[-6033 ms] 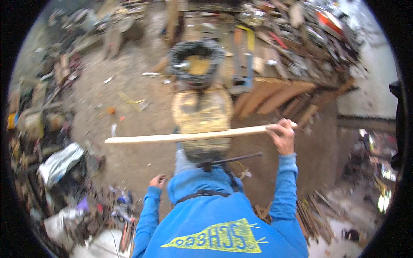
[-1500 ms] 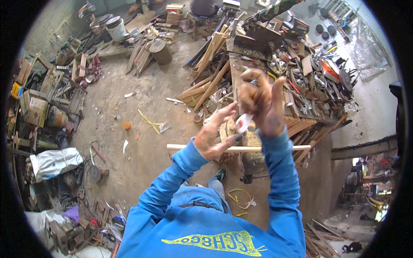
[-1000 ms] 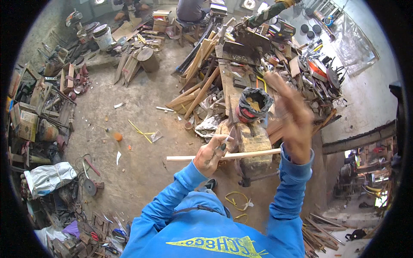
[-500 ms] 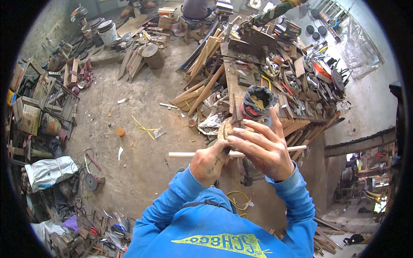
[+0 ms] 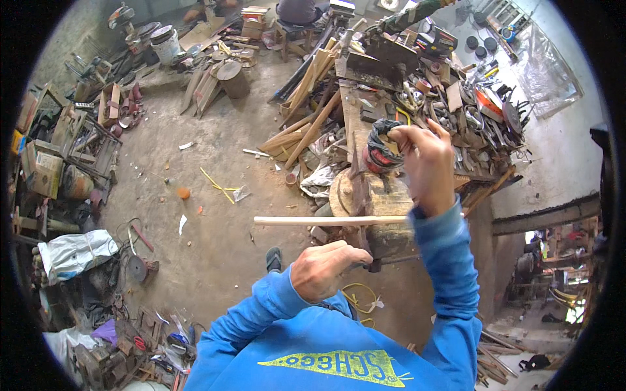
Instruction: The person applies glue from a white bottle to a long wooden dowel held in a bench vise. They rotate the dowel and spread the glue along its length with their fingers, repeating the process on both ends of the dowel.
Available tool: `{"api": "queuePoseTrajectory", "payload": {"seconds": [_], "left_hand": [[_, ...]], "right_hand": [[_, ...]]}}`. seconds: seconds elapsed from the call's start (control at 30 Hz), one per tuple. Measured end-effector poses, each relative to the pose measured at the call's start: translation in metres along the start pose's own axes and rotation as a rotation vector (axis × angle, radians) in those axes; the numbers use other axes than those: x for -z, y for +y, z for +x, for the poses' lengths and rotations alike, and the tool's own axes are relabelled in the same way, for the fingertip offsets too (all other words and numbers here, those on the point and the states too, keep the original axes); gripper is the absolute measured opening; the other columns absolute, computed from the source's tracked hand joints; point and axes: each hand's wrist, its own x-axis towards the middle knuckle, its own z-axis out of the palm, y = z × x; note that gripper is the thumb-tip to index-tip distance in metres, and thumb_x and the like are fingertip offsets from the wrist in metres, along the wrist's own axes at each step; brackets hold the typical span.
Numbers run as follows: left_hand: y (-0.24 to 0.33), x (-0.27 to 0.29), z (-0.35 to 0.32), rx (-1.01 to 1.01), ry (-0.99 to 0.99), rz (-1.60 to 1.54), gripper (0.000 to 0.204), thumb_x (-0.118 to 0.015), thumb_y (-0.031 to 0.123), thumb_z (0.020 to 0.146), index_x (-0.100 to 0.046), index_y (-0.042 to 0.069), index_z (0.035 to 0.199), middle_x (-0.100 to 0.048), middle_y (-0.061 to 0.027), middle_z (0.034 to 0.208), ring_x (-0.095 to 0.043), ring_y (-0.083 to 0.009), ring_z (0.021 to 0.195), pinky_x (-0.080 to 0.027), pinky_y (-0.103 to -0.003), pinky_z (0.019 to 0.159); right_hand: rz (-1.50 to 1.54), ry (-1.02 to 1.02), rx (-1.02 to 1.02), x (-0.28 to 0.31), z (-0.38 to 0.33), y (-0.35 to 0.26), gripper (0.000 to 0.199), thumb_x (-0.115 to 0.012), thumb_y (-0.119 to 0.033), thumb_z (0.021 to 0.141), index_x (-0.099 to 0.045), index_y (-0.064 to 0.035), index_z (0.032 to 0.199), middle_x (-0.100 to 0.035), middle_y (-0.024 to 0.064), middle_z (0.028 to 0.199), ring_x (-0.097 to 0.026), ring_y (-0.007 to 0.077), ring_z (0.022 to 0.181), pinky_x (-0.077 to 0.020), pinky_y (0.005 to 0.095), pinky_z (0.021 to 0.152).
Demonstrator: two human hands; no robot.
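A red container [image 5: 380,161] lined with a crumpled black plastic bag [image 5: 383,133] stands at the near corner of the workbench. My right hand [image 5: 427,159] is over its right rim, fingers curled together by the opening; anything in the fingertips is hidden. Below it, a pale slim wooden stick [image 5: 313,221] lies across a round wooden block [image 5: 385,199], its right end behind my right sleeve. My left hand [image 5: 326,270] is closed just under the stick, apart from it, thumb toward the right. What that hand may hold is not clear.
The workbench [image 5: 355,124] carries many hand tools and a tilted dark metal plate. Long wood strips [image 5: 313,133] lean at its left side. Yellow strapping [image 5: 218,186] and scraps lie on the floor. A person [image 5: 297,12] sits at the far end.
My hands have parted. The right one has moved up to the lined container, and the left one has dropped slightly, below the stick. The block and stick are now more exposed.
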Motion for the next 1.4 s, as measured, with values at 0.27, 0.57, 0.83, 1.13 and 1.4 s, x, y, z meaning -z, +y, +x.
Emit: {"api": "queuePoseTrajectory", "payload": {"seconds": [0.27,0.57,0.83,1.13,1.4], "left_hand": [[-0.024,-0.01,-0.048,0.198,0.454,-0.522,0.021,-0.052,0.021,0.102,-0.037,0.007,0.11,-0.067,-0.0123,0.089,-0.062,-0.0161,0.078,-0.052,-0.03,0.072],[-0.042,-0.01,-0.12,0.32,0.517,0.317,0.021,-0.074,-0.005,0.077,-0.065,0.009,0.09,-0.07,-0.0071,0.094,-0.06,-0.0243,0.092,-0.05,-0.036,0.08],[-0.044,-0.016,-0.138,0.281,0.311,0.292,0.026,-0.084,0.002,0.068,-0.071,0.012,0.089,-0.07,-0.0023,0.086,-0.061,-0.0206,0.08,-0.048,-0.033,0.074],[-0.05,-0.021,-0.102,0.339,0.384,0.153,0.023,-0.085,0.003,0.069,-0.07,0.01,0.086,-0.07,-0.0018,0.083,-0.059,-0.0175,0.075,-0.048,-0.031,0.066],[-0.07,0.01,-0.117,0.93,0.615,-0.336,0.017,-0.059,0.0,0.092,-0.063,-0.002,0.109,-0.07,-0.0123,0.098,-0.063,-0.0127,0.08,-0.051,-0.025,0.069]], "right_hand": [[0.295,-0.125,0.02,-0.066,-0.011,-0.015,0.01,-0.063,-0.016,0.093,-0.062,-0.0087,0.1,-0.063,0.0163,0.072,-0.064,0.0365,0.066,-0.0479,0.0461,0.058],[0.292,0.011,0.014,-0.094,-0.069,-0.013,0.026,-0.064,-0.007,0.091,-0.066,-0.0063,0.117,-0.071,0.0192,0.098,-0.071,0.033,0.088,-0.0547,0.0393,0.074],[0.897,-0.684,-0.306,-0.072,-0.207,-0.061,0.092,-0.079,-0.016,0.08,-0.025,-0.0125,0.155,-0.012,0.0231,0.162,-0.015,0.0396,0.149,-0.0174,0.0446,0.122],[1.027,-0.428,-0.772,-0.125,-0.278,-0.155,0.032,-0.066,-0.011,0.092,-0.054,-0.0023,0.121,-0.065,0.0152,0.11,-0.066,0.0244,0.098,-0.0532,0.0358,0.08],[0.871,-0.116,-0.976,-0.127,-0.261,-0.168,0.037,-0.065,-0.02,0.097,-0.053,-0.0029,0.127,-0.069,0.0105,0.1,-0.065,0.0145,0.087,-0.0518,0.0291,0.074]]}}
